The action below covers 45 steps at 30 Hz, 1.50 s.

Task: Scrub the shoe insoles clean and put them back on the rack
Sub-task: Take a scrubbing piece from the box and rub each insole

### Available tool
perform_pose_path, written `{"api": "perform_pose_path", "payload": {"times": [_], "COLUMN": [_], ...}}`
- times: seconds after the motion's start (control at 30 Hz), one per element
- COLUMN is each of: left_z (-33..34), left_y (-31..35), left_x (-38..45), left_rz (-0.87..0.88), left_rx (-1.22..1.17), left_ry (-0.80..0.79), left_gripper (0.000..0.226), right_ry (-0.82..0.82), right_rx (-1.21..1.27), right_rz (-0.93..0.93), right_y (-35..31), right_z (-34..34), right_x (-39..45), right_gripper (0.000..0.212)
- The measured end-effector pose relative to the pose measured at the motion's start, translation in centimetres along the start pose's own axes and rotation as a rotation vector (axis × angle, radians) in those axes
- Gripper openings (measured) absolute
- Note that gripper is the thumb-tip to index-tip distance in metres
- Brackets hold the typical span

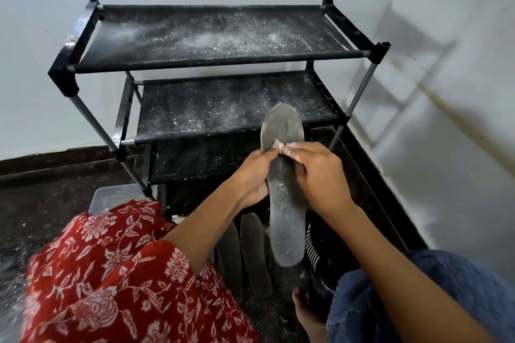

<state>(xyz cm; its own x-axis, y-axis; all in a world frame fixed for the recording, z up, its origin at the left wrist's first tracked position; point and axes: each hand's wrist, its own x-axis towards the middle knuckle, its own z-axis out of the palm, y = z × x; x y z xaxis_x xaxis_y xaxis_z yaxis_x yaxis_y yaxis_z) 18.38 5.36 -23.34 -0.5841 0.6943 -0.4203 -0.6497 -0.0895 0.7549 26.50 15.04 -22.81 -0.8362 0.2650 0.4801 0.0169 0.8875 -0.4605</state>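
I hold a long grey insole (283, 203), dusted with white powder, upright in front of a black shoe rack (211, 61). My left hand (252, 175) grips its left edge, thumb on the face. My right hand (320, 175) is closed around a small pale scrubbing tool whose tip (282, 148) presses on the insole's upper half. Two more grey insoles (255, 253) lie side by side on the dark floor beneath.
The rack's fabric shelves are covered in white powder and stand in a corner of white walls. A clear plastic container (111, 196) sits left of the rack's foot. A black mesh object (320, 253) lies at the right. My knees and bare foot (306, 312) are below.
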Motion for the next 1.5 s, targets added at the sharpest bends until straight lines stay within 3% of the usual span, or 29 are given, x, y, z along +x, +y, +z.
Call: {"api": "perform_pose_path", "payload": {"times": [0.1, 0.27, 0.5, 0.63, 0.77, 1.03, 1.33, 1.5], "left_z": [-0.1, -0.4, 0.1, 0.3, 0.4, 0.7, 0.3, 0.6], "left_y": [0.0, 0.6, 0.8, 0.8, 0.9, 0.8, 0.7, 0.5], "left_x": [-0.1, 0.0, -0.4, -0.1, 0.3, 0.0, 0.2, 0.0], "left_rz": [-0.015, -0.007, -0.029, -0.020, -0.023, -0.107, -0.093, -0.079], "left_rx": [-0.004, -0.048, -0.039, -0.054, -0.050, -0.042, -0.091, -0.029], "left_ry": [0.011, 0.058, -0.005, 0.030, 0.073, -0.100, -0.084, -0.145], "left_gripper": [0.036, 0.039, 0.040, 0.041, 0.038, 0.038, 0.040, 0.045], "right_ry": [-0.049, -0.161, 0.080, -0.038, -0.119, 0.100, -0.112, 0.094], "right_rx": [0.016, -0.003, 0.015, 0.043, 0.060, 0.042, 0.102, 0.083], "right_rz": [-0.022, -0.103, -0.003, -0.081, -0.108, -0.053, -0.138, -0.036], "right_y": [-0.1, -0.2, 0.0, -0.6, -0.6, -0.3, -0.1, 0.5], "right_z": [0.0, -0.1, 0.4, 0.8, 0.6, 0.2, -0.2, -0.8], "right_x": [-0.3, -1.2, -1.1, -1.7, -2.2, -1.1, -1.3, -0.6], "right_gripper": [0.041, 0.033, 0.024, 0.036, 0.024, 0.027, 0.027, 0.022]}}
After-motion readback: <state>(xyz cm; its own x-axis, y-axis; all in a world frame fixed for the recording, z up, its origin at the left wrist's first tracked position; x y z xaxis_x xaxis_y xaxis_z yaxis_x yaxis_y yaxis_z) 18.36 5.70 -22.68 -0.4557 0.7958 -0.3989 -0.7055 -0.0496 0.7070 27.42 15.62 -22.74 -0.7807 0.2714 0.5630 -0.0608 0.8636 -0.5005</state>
